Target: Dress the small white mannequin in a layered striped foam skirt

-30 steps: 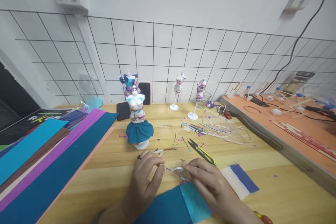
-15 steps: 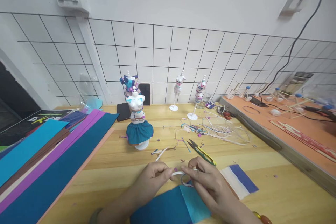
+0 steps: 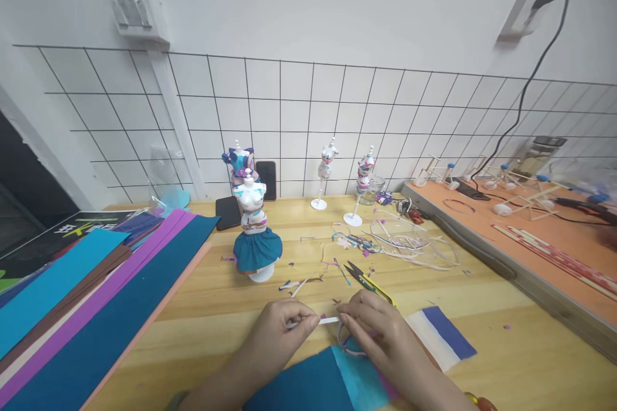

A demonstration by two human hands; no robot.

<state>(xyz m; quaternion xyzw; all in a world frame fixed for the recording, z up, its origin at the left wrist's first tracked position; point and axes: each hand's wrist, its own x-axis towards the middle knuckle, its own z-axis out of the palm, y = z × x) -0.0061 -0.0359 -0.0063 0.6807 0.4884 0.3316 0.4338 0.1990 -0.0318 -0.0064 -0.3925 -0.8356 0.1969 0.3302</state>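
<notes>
My left hand (image 3: 284,334) pinches one end of a narrow white strip (image 3: 329,320), thumb against forefinger. On the other side my right hand (image 3: 380,337) pinches the same strip, which runs straight across the short gap between my fingertips. Whether it is paper or ribbon I cannot tell. A thin curled loop (image 3: 343,341) hangs by the right fingers. Below lies a dark teal sheet (image 3: 303,382) with a light blue piece (image 3: 359,376) on its right. Beyond my hands, a small white dress form (image 3: 251,202) wears a gathered teal skirt (image 3: 258,250).
Yellow-handled snips (image 3: 369,282) lie behind my right hand, near tangled strips (image 3: 414,241). Two slim dress forms stand at the back, one white (image 3: 328,164). Coloured sheets (image 3: 154,282) cover the left side. A blue-and-white piece (image 3: 441,337) lies right. An orange table (image 3: 525,225) adjoins.
The white strip, slightly curved before, is now straight between my fingers. Both hands keep their pinch with little movement. The camera view has tipped up slightly.
</notes>
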